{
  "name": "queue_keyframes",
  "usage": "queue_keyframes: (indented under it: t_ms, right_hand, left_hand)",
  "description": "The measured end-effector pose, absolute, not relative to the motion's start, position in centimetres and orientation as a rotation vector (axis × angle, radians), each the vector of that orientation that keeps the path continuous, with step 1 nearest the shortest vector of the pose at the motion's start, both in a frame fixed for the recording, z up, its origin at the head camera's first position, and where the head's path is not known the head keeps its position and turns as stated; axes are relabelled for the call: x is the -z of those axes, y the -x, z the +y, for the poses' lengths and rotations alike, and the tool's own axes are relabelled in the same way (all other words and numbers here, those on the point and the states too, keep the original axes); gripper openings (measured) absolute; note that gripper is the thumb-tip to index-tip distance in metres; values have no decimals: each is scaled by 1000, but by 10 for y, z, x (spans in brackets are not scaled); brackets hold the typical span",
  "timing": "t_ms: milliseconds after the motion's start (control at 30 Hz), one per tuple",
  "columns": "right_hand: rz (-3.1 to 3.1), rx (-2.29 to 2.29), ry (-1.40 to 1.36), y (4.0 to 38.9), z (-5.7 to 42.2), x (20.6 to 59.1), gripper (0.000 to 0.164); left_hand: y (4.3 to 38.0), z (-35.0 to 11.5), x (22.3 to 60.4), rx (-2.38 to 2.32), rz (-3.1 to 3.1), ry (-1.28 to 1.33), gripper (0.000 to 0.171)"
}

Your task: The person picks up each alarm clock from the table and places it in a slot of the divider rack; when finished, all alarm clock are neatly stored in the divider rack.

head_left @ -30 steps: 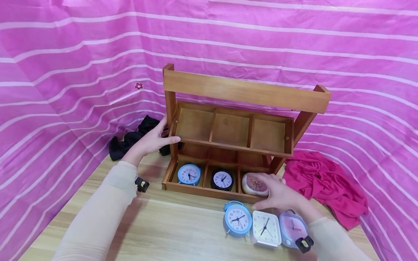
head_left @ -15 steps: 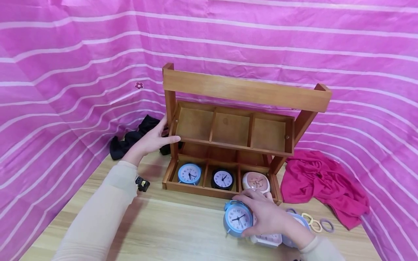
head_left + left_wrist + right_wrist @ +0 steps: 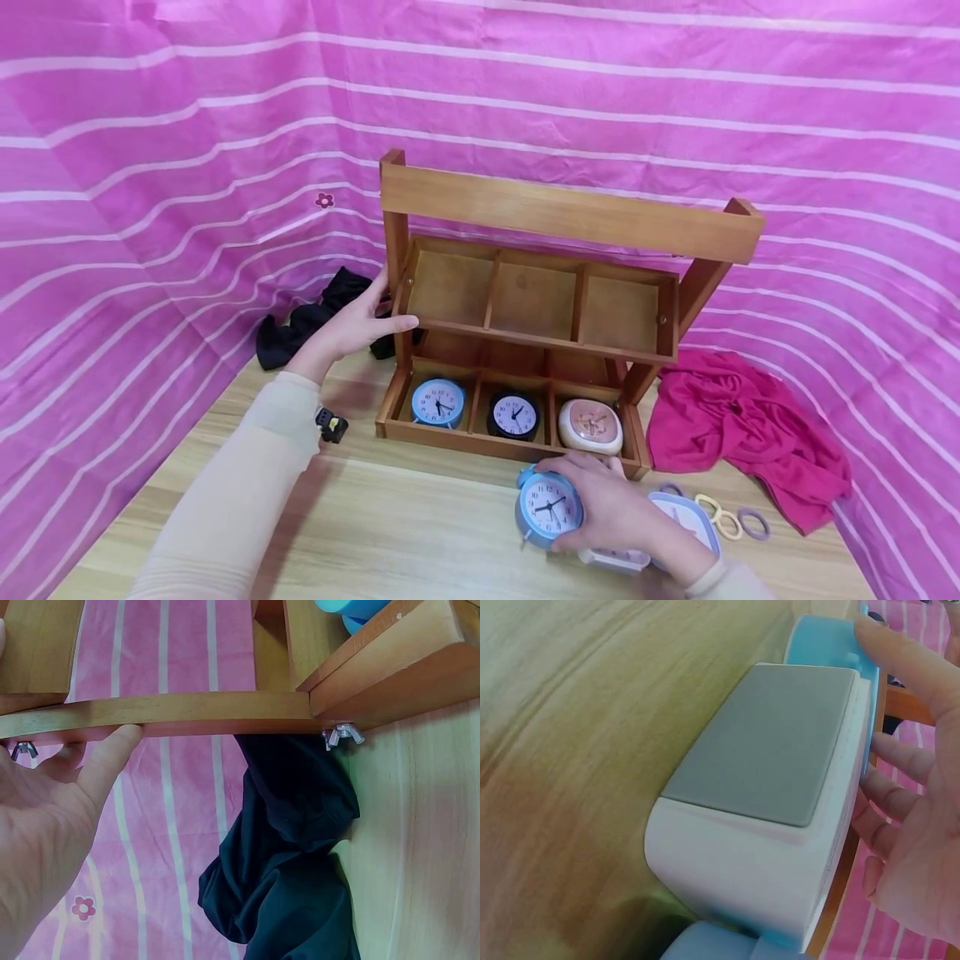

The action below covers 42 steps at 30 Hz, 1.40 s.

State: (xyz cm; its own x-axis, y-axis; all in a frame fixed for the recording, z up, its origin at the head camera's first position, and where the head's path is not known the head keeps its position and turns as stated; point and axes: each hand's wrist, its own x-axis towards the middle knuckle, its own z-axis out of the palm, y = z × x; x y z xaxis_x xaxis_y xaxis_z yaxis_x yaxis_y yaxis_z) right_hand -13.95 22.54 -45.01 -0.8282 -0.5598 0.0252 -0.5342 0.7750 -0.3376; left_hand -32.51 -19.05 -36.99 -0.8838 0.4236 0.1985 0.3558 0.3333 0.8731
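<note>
My right hand [image 3: 611, 508] holds a light-blue alarm clock [image 3: 546, 508], thumb at its lower rim and fingers near its top. Beside it a white square clock [image 3: 757, 742] is mostly hidden by the hand in the head view. My left hand [image 3: 352, 329] holds the left post of a wooden rack [image 3: 570, 212], thumb in front and fingers reaching behind. Three clocks sit in the lower compartments: a blue round one [image 3: 437, 402], a black one [image 3: 513, 416], and a pink-and-white one [image 3: 591, 426].
The rack's upper tray [image 3: 534, 300] has three bare compartments. Right of the hand lie a lavender clock [image 3: 686, 517] and yellow and purple scissor-like handles [image 3: 720, 517]. Crimson cloth [image 3: 738, 429] is bunched at the right; black cloth [image 3: 292, 825] lies behind the left post.
My right hand has left the pink-and-white clock in the right compartment and come forward to grip the light-blue alarm clock. The left hand has stayed on the rack.
</note>
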Motion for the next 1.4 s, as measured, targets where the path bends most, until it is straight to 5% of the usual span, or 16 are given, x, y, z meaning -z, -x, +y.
queue_keyframes:
  t_ms: [400,800,1400]
  right_hand:
    - [2909,544,974,139,215,445,86]
    - [2968,600,1265,169,166,373,92]
    - [3145,931,1121,250,110,288,94]
  left_hand:
    - [327,-188,373,-1587,2565,-728,105]
    - [327,-190,372,-1580,2589,-718,104]
    - [325,-193,375,-1550,2606,-743,104]
